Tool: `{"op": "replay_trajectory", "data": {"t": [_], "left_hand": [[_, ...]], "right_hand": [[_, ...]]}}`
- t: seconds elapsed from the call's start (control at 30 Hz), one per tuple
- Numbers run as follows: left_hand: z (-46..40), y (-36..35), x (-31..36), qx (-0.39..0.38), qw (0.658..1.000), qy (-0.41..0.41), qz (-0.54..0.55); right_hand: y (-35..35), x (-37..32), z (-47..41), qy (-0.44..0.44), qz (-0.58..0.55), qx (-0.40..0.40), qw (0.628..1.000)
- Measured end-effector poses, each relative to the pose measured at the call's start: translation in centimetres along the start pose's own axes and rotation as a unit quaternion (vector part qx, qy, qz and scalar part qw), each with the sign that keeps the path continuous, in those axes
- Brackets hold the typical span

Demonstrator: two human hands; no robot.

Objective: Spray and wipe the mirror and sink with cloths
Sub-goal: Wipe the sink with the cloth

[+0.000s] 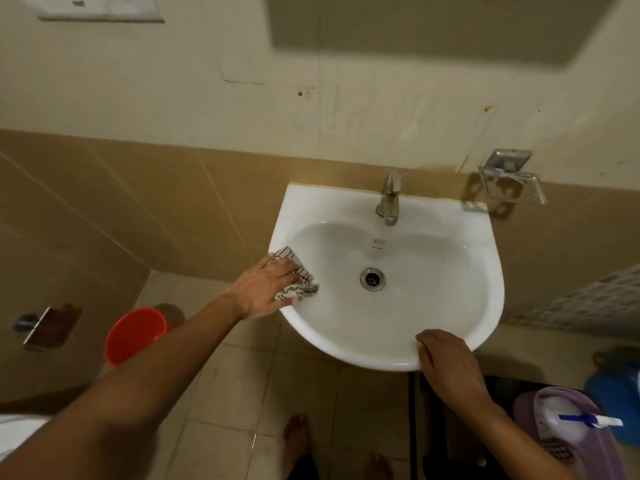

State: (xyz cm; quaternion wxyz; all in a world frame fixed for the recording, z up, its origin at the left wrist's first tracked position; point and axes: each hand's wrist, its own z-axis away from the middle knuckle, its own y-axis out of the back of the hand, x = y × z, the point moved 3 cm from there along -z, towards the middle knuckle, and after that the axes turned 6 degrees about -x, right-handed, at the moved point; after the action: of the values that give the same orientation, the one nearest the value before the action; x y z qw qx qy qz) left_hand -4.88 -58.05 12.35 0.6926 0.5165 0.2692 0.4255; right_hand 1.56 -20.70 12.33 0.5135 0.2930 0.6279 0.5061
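Observation:
A white wall-hung sink (450,271) has a metal tap (390,199) at the back and a drain (372,278) in the bowl. My left hand (266,289) presses a checked cloth (300,282) with flat fingers onto the sink's left rim and inner slope. My right hand (446,362) lies over the front rim, its fingers curled round the edge. The lower part of the mirror (433,26) shows at the top of the wall. A white spray bottle (568,422) with a blue trigger lies in a purple basket (609,445) at the lower right.
An orange bucket (135,336) stands on the tiled floor left of the sink. A metal soap holder (509,176) is fixed to the wall right of the tap. A blue container (614,389) sits behind the basket. My bare feet (294,441) are below the sink.

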Motion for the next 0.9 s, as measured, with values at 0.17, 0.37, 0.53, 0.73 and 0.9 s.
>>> {"op": "replay_trajectory", "data": {"t": [0.17, 0.37, 0.53, 0.73, 0.9], "left_hand": [[-4.5, 1.9, -4.5, -0.009, 0.999, 0.049, 0.02], [-9.7, 2.8, -5.6, 0.003, 0.991, 0.122, 0.048], [-8.2, 1.1, -4.1, 0.012, 0.998, 0.05, -0.046], [-6.7, 0.6, -0.1, -0.167, 0.974, 0.056, -0.145], [-6.0, -0.2, 5.9, -0.267, 0.96, 0.085, -0.02]], "right_hand": [[-0.3, -0.4, -0.7, -0.036, 0.028, 0.004, 0.999], [-0.7, -0.8, -0.7, -0.068, 0.04, -0.004, 0.997], [-0.7, -1.0, -1.0, -0.069, 0.042, -0.023, 0.996], [-0.1, -0.6, -1.2, -0.052, 0.032, -0.059, 0.996], [0.4, 0.5, -1.2, -0.034, -0.003, -0.076, 0.997]]}}
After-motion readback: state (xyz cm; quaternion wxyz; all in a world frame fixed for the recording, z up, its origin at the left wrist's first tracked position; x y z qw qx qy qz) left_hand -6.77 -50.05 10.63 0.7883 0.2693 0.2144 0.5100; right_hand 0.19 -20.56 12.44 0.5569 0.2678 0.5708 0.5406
